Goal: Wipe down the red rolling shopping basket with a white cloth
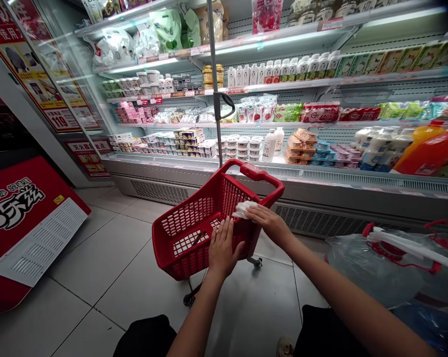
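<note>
A small red shopping cart (194, 223) with a mesh basket stands on the tiled floor in front of me. My left hand (223, 248) lies flat with fingers stretched out against the near wall of the basket. My right hand (266, 218) presses a white cloth (242, 208) onto the basket's rim below the red handle (257, 173); the fingers lie flat over the cloth. The basket looks bare inside.
A lit chiller shelf (283, 168) full of yoghurt, milk bottles and packets runs behind the cart, with a metal pole (216, 99) before it. A red panel (23, 223) leans at left. A clear bag over red baskets (387, 258) sits at right.
</note>
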Demonstrator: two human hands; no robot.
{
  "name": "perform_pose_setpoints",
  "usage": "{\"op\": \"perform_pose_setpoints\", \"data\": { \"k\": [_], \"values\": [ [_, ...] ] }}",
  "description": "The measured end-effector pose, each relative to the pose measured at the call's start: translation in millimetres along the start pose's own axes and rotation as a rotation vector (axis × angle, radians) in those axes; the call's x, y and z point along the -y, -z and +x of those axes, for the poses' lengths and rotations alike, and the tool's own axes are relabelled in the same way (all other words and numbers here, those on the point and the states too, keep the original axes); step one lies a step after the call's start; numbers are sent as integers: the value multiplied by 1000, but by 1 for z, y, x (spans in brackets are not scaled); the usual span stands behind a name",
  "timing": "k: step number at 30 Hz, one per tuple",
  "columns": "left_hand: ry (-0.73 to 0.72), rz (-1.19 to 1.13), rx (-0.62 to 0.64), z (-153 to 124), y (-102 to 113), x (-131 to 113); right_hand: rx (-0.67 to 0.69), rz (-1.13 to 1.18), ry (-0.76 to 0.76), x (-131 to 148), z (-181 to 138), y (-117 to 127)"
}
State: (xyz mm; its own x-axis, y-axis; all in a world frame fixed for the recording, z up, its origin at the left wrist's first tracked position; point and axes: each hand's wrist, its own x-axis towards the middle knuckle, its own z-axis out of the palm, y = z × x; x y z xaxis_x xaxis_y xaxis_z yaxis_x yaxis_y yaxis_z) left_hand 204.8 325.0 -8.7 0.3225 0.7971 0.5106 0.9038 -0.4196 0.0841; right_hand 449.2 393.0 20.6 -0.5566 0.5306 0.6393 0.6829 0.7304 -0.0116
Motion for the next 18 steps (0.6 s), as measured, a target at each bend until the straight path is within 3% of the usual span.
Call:
{"op": "perform_pose_setpoints", "data": {
  "k": [3,7,11,15,18],
  "values": [
    [-29,-2,14,-1,-2,3,3,-20,-6,-18,-2,19],
    [-49,-13,21,-7,1,6,-31,-81,-134,-37,-9,37],
    [-22,-13,3,-8,0,0,-78,-61,-171,-16,-9,19],
    [-27,0,10,-8,0,1,-13,1,-44,15,-4,-4],
    [-53,16,16,-9,3,7,17,-1,11,9,-6,3]
  ]
}}
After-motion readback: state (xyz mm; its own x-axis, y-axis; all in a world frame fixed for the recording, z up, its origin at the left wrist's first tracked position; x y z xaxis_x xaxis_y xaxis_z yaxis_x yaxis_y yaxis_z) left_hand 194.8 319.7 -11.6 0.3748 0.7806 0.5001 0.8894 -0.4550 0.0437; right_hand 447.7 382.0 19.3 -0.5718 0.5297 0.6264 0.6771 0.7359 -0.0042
